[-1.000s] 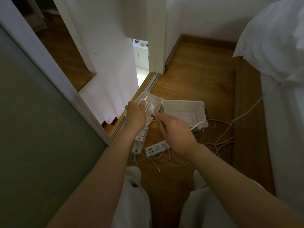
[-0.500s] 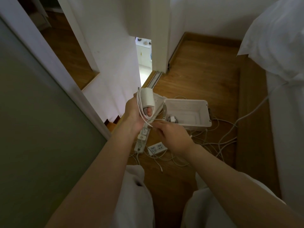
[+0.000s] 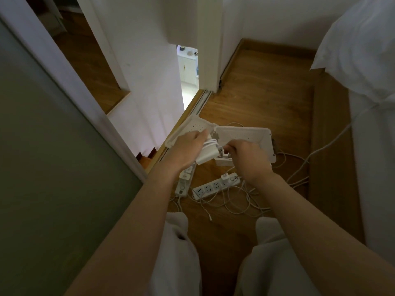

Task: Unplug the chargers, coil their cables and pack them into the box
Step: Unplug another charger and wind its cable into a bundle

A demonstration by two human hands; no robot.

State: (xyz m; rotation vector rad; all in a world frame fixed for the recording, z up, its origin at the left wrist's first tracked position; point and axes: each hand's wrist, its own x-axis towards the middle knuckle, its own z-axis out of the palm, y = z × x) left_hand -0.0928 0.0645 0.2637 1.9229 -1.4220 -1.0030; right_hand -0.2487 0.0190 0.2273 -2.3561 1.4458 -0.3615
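My left hand (image 3: 185,148) grips a white charger (image 3: 207,152) with its cable wound around the body, held over the near left corner of the open white box (image 3: 252,136). My right hand (image 3: 245,155) pinches the cable beside the charger, fingers curled. The box lid (image 3: 193,128) lies open to the left. Two white power strips lie on the floor below my hands: one (image 3: 215,185) with a small charger (image 3: 224,177) plugged in, the other (image 3: 185,178) partly hidden under my left wrist.
Loose white cables (image 3: 241,201) tangle on the wooden floor (image 3: 267,103) around the strips and box. A bed with white bedding (image 3: 363,50) and a wooden side board stands at right. A sliding door (image 3: 53,146) and its floor track are at left. My knees are at the bottom.
The charger has tipped from upright in my left hand down toward the box. My right hand has moved up and closer to it with the cable.
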